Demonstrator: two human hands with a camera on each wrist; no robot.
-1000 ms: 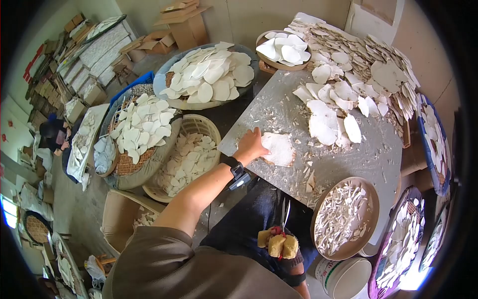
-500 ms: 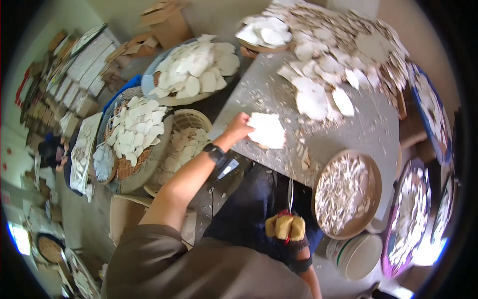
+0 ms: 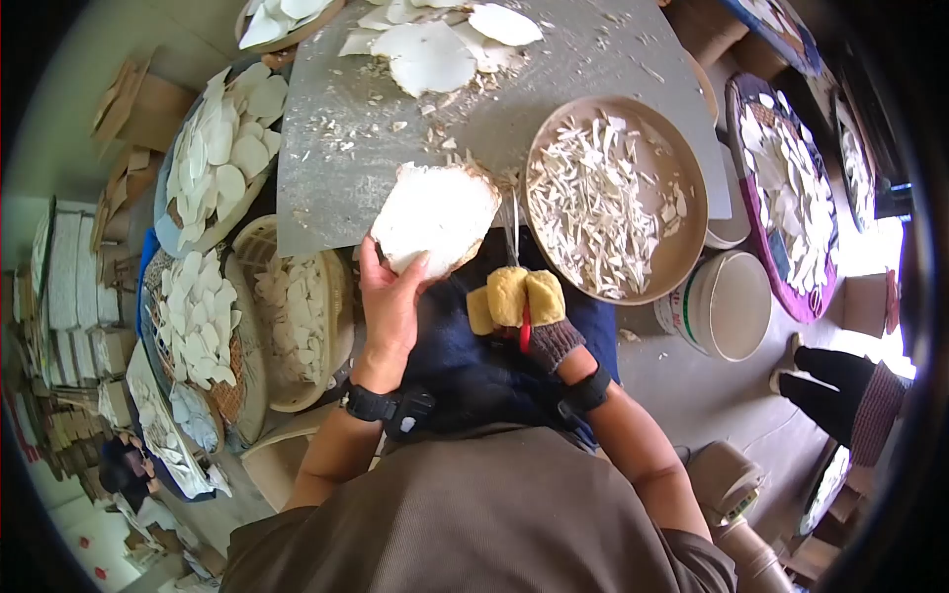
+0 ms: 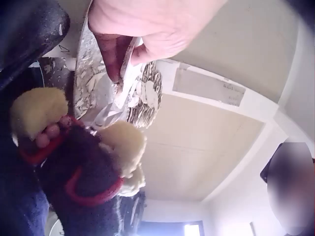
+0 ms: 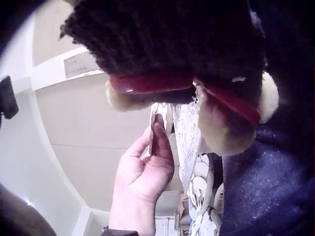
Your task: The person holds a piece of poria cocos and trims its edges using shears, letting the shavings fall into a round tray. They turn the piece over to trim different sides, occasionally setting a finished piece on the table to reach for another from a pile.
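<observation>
In the head view my left hand (image 3: 390, 311) pinches a flat white slice (image 3: 437, 217) with a rough brownish edge, thumb on its upper face, held over the table's near edge. The left wrist view shows this slice (image 4: 129, 73) nearly edge-on between thumb and fingers. My right hand (image 3: 554, 346), in a dark knitted glove, grips scissors (image 3: 525, 331) with red handles; yellow foam pads (image 3: 508, 295) wrap the fingers. The blades (image 3: 511, 222) point away from my body, between the slice and a round tray. Much of the handles is hidden by glove and pads.
The round tray (image 3: 699, 188) of white strips sits at the table's near right. Scraps and larger slices (image 3: 425, 59) lie on the grey table (image 3: 336, 203). A basket (image 3: 341, 326) of pieces stands left, a white bucket (image 3: 736, 306) right. Another person's legs (image 3: 830, 390) show at far right.
My left hand has lifted the slice off the table and brought it toward my body, beside the scissors. My right hand keeps its grip on them. The head view has turned right and downward.
</observation>
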